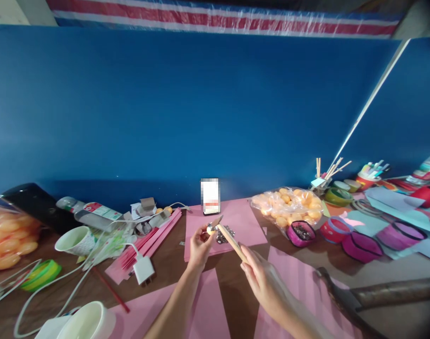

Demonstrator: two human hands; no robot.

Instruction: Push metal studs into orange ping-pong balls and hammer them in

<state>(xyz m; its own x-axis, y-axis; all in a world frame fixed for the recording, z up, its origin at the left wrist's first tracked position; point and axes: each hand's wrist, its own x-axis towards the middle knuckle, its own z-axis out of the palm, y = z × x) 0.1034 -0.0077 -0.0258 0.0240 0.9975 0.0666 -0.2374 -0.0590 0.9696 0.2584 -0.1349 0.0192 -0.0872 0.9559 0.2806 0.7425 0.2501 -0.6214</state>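
My left hand (200, 242) pinches a small pale yellow ball (210, 230) with dark, shiny bits on its top. From the lower right, my right hand (259, 273) grips the light wooden handle of a small hammer (232, 242). Its grey head lies right by the ball; whether they touch I cannot tell. Just behind the handle, a heap of small shiny metal pieces (226, 234) rests on a pink paper sheet (245, 221). Upright at the back of that sheet is a phone (211, 197) with a lit, blurred screen.
A clear bag of yellow-orange balls (285, 205) lies at right, beside a magenta container (301, 234) of small dark pieces. A dark axe-like tool (384, 293) lies front right. Cables, a white charger (143, 270), a paper cup (75, 240) and a bottle (97, 215) crowd the left.
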